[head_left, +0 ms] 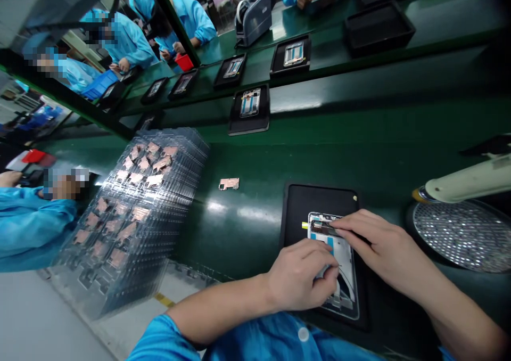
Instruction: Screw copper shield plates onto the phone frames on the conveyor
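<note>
In front of me a white-rimmed device housing (347, 254) lies in a black tray (295, 201), with blue strips and a small yellow-green tab at its upper left. My right hand (379, 244) reaches in from the right, thumb and forefinger closed on the right end of a dark circuit board (322, 227) at the housing's top. Over the housing's lower left is my left hand (305, 273), its fingers curled inward; whatever they hold is hidden. A single copper-coloured board (229, 183) rests on the green bench to the left.
A tall stack of clear plastic trays (179, 190) with several copper-coloured boards stands at left. A round lamp head (463, 236) on a pale arm is close at right. Black trays with housings line the bench (339, 137) behind. A tape dispenser (253, 20) and co-workers are farther back.
</note>
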A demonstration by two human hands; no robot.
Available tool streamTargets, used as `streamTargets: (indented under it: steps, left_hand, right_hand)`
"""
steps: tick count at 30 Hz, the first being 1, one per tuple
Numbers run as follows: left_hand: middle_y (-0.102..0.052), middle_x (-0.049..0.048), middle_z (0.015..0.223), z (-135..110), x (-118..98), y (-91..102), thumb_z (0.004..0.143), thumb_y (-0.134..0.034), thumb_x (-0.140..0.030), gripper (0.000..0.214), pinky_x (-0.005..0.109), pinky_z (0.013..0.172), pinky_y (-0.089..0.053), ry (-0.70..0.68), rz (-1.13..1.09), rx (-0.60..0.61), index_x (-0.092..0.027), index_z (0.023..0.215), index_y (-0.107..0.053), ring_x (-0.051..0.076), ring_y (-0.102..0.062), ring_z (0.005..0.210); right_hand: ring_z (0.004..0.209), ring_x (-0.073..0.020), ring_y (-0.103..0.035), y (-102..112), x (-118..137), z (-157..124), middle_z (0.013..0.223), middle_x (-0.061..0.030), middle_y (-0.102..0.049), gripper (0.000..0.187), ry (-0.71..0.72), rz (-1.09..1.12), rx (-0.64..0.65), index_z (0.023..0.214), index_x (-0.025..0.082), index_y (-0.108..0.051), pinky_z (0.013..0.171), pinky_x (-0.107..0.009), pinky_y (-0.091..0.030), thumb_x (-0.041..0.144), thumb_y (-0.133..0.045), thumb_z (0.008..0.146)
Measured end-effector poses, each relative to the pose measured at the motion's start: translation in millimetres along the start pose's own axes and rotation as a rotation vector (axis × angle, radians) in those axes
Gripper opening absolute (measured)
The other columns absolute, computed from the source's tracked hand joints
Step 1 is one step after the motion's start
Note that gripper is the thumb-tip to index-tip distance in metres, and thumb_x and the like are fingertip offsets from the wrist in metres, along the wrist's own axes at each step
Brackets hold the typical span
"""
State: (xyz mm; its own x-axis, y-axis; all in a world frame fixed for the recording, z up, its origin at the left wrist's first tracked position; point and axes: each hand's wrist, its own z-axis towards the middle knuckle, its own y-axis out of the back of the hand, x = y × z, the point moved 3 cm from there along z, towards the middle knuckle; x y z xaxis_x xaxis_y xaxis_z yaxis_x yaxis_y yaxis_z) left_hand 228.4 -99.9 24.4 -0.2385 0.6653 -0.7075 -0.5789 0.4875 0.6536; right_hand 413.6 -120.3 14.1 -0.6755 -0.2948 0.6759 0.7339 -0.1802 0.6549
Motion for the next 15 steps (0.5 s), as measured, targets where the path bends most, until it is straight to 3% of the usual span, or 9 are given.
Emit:
streamTargets:
  steps: [4, 6, 9, 12, 15]
  left_hand:
    - [-0.074, 0.0119, 0.113, 1, -3, 7.7, 0.096, -0.053, -0.024, 0.020, 0.035, 0.113, -0.051, -0.078, 0.104, -0.053, -0.014, 0.104, -0.068, 0.020, -0.064, 0.125]
    - [-0.066, 0.0149, 0.135, 1, -3, 12.5, 0.099, -0.054, -0.034, 0.036, 0.043, 0.120, -0.043, -0.089, 0.228, 0.017, -0.011, 0.125, -0.064, 0.026, -0.052, 0.141]
    - [-0.053, 0.0136, 0.154, -1, 1, 17.1, 0.104, -0.049, -0.050, 0.057, 0.050, 0.124, -0.035, -0.048, 0.371, 0.220, -0.013, 0.147, -0.049, 0.030, -0.039, 0.150]
    - [-0.045, 0.0123, 0.161, -3, 6, 18.5, 0.105, -0.045, -0.054, 0.061, 0.049, 0.125, -0.032, -0.055, 0.425, 0.316, -0.015, 0.153, -0.043, 0.030, -0.036, 0.153]
    - [-0.042, 0.0132, 0.163, -5, 8, 16.7, 0.105, -0.045, -0.054, 0.063, 0.047, 0.126, -0.030, -0.066, 0.450, 0.317, -0.013, 0.154, -0.041, 0.029, -0.032, 0.155]
  right_hand:
    - [0.103, -0.0253, -0.062, -4, 2, -2, 0.114, -0.0080, -0.067, 0.030, 0.010, -0.171, -0.063, 0.106, 0.022, -0.072, 0.083, -0.040, -0.056, 0.032, -0.043, 0.106]
    - [0.110, -0.0277, -0.060, -6, 3, -5, 0.123, -0.0090, -0.065, 0.030, 0.028, -0.238, -0.075, 0.110, 0.022, -0.071, 0.089, -0.045, -0.054, 0.029, -0.042, 0.106]
    - [0.118, -0.0280, -0.059, -6, 5, -14, 0.132, -0.0068, -0.064, 0.031, 0.088, -0.253, -0.040, 0.122, 0.023, -0.066, 0.095, -0.047, -0.053, 0.022, -0.041, 0.104]
    - [0.126, -0.0282, -0.057, -7, 7, -23, 0.138, -0.0053, -0.062, 0.041, 0.162, -0.285, 0.017, 0.139, 0.024, -0.056, 0.097, -0.048, -0.052, 0.017, -0.038, 0.103]
    - [0.130, -0.0292, -0.056, -8, 9, -27, 0.141, -0.0062, -0.060, 0.050, 0.194, -0.304, 0.046, 0.151, 0.026, -0.048, 0.097, -0.049, -0.053, 0.017, -0.039, 0.103]
